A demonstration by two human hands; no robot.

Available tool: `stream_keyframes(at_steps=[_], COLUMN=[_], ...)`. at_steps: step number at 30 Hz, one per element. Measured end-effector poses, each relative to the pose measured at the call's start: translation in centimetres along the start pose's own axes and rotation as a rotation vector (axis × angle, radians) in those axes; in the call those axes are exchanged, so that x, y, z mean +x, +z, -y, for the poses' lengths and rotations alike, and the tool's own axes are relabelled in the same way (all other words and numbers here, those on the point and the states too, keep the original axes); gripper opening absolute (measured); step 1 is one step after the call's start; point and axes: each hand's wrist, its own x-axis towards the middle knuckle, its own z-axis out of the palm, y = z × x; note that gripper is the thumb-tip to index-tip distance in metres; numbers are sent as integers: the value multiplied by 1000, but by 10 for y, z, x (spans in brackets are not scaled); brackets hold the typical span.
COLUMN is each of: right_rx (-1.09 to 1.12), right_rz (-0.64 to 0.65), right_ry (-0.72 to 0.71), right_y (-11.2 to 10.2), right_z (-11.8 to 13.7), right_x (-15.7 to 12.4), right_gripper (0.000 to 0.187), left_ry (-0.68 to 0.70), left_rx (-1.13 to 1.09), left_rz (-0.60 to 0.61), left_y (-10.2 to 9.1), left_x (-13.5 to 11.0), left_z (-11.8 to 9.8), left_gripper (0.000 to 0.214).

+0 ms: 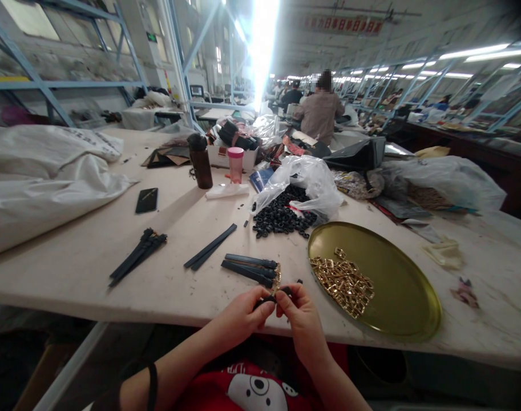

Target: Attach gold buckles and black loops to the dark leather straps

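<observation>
At the table's near edge, my left hand and my right hand meet, both closed in a pinch on a dark strap. Most of the strap is hidden by my fingers. Just beyond them lies a bundle of dark straps with gold buckles. Two plain dark straps rest to its left, and another buckled bundle sits farther left. A gold oval tray at right bears a heap of gold buckles. Small black loops spill from a clear plastic bag.
A phone, a dark bottle and a pink-lidded cup stand or lie farther back. White sacking covers the left side. Plastic bags and materials crowd the back right. A person is beyond the table.
</observation>
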Motion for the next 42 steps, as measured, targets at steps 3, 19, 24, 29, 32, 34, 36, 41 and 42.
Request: stream_keyframes(at_steps=[3, 19, 24, 29, 32, 34, 36, 41, 42], right_rx=[-88, 213, -1, -154, -250, -350, -478, -553, -503], right_rz=[30, 124, 38, 8, -10, -42, -66, -16, -19], right_ry=[-35, 198, 66, -20, -79, -151, -271, -350, -285], right_y=[3, 6, 3, 1, 1, 0, -3, -10, -11], right_z=[-3, -14, -15, -13, -15, -16, -17, -14, -13], right_x=[-6, -3, -1, -1, -2, -5, -9, -13, -12], right_gripper=[27, 23, 26, 27, 27, 25, 20, 17, 20], left_ry=[-28, -196, -221, -245, -272, -281, -270, -226, -229], left_rx=[-84, -280, -287, -309, -328, -340, -326, -212, -210], left_rz=[17, -17, -23, -25, -10, -15, -30, -71, -66], left_y=[0, 10, 10, 13, 13, 12, 13, 17, 18], left_x=[0, 6, 8, 9, 8, 7, 6, 3, 3], left_z=[6, 15, 13, 10, 9, 8, 9, 10, 9], left_gripper=[31, 27, 27, 24, 22, 22, 23, 26, 25])
